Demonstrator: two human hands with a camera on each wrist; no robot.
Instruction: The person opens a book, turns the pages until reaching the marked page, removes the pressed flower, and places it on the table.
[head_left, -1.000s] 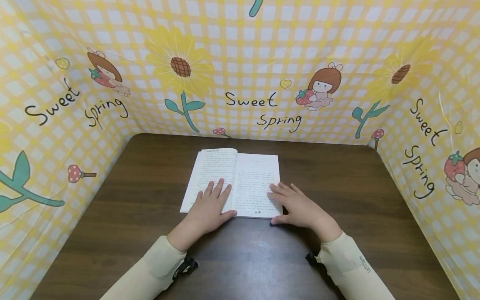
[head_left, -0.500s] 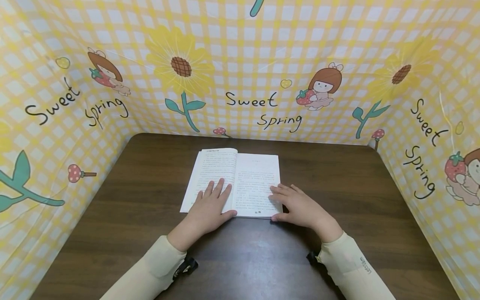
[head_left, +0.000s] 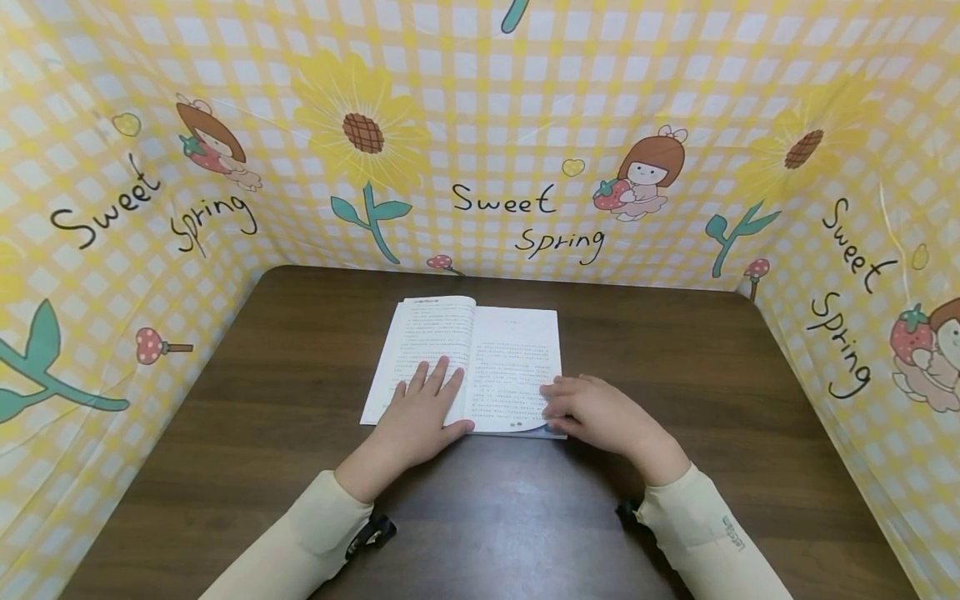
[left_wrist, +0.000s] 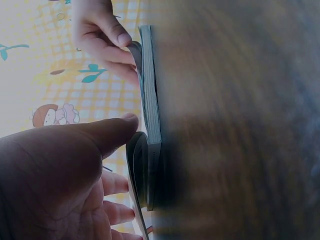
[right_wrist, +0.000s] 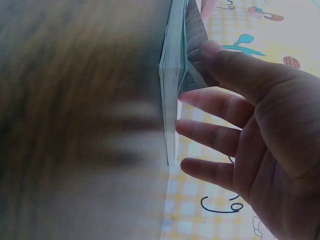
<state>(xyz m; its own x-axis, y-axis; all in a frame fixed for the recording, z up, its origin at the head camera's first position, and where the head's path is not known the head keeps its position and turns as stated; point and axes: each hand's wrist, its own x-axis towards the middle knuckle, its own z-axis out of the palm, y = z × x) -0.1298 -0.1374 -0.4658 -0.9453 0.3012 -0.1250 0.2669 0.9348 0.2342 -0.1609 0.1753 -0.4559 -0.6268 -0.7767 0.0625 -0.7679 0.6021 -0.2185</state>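
An open book (head_left: 513, 367) with printed text lies on the table. My left hand (head_left: 420, 421) rests on its left page, fingers spread and straight, thumb near the gutter at the lower edge. At the book's lower right corner my right hand (head_left: 600, 412) pinches the right page (right_wrist: 197, 67) between thumb and fingers. That page's corner is raised and bent, and a bluish strip shows beneath it in the head view. In the right wrist view the thumb lies against the lifted page, while the other fingertips are at the page block's edge.
The dark brown wooden table (head_left: 300, 475) carries the book. Yellow checked cloth (head_left: 487, 100) with flowers and cartoon figures stands round its back and sides. Black wrist straps (head_left: 370, 535) show below the pale sleeves.
The right hand's thumb has drawn up toward its fingers, and the lower right page corner has risen with it. The left hand has stayed where it was.
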